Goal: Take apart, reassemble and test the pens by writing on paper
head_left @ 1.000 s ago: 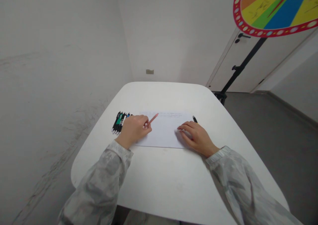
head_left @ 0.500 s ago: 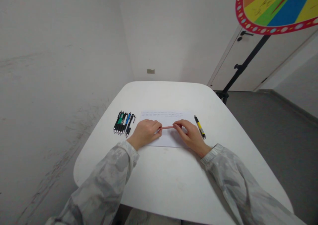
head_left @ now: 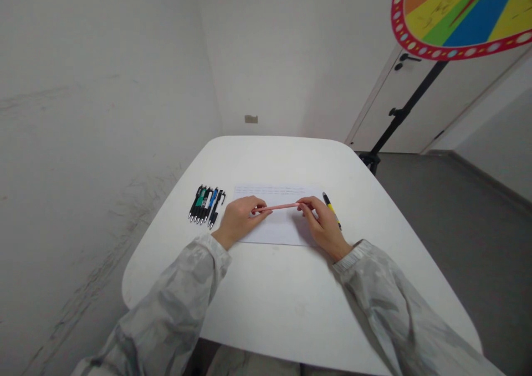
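Fingers (head_left: 309, 200) of both hands, as I watch from my remote post, are closed on one pink pencil (head_left: 282, 206). I see it stretched sideways above the paper (head_left: 270, 233); whether any part of it touches the sheet, I cannot tell. Left hand (head_left: 240, 218), over the paper's left side, has one end between thumb and fingers; right hand (head_left: 326, 229), over the paper's right side, pinches the other. Lines of handwriting (head_left: 270, 190) run along the paper's far edge. Left of the paper I have a row of pens (head_left: 200, 200) in black, green, white and blue, side by side. Just right of the paper lies a yellow and black pen (head_left: 329, 202), partly behind the right hand. All this sits on a white surface (head_left: 266, 298). Well beyond the paper, to its right, I make out a colourful wheel (head_left: 461, 27) on a black stand (head_left: 405, 110).
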Action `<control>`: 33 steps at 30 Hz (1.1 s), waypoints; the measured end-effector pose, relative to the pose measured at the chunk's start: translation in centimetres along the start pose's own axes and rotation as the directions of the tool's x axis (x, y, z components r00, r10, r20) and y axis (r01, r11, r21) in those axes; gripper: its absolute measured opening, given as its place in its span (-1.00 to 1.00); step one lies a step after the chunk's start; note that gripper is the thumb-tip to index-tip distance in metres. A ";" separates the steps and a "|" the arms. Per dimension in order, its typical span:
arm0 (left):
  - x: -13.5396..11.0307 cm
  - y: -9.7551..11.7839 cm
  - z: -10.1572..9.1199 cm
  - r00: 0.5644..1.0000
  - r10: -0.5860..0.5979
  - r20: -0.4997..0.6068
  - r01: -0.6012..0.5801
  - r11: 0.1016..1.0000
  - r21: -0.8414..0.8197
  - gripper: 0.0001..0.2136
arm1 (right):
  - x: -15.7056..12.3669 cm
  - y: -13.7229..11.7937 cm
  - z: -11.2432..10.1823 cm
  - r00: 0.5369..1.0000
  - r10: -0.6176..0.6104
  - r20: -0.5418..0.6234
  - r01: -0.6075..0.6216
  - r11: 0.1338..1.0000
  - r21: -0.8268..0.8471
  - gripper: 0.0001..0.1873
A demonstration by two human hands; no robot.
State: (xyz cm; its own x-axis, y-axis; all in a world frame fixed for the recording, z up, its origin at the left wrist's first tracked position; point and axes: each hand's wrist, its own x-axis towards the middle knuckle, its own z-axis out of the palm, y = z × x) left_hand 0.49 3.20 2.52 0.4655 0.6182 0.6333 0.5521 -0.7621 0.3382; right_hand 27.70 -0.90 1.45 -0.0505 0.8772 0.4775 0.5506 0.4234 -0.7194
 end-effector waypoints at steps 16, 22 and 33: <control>0.0 0.5 -0.2 0.999 -0.025 0.023 0.025 0.999 -0.029 -0.80 | -0.1 0.2 0.2 0.998 0.063 -0.017 -0.063 0.998 0.019 -0.74; 0.0 0.5 -0.2 1.000 -0.020 0.016 0.021 0.999 -0.034 -0.80 | -0.1 0.3 0.2 0.998 0.063 -0.014 -0.062 0.997 0.044 -0.73; 0.1 0.6 -0.3 0.999 -0.042 -0.004 0.041 0.998 -0.048 -0.78 | 0.0 0.2 0.1 0.997 0.069 -0.038 -0.068 0.997 0.020 -0.72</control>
State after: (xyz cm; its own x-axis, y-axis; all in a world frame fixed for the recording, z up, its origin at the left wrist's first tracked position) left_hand 0.63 2.76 2.94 0.4393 0.6486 0.6216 0.5368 -0.7443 0.3973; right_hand 27.70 -0.81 1.19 0.0196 0.8949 0.4457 0.5361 0.3669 -0.7602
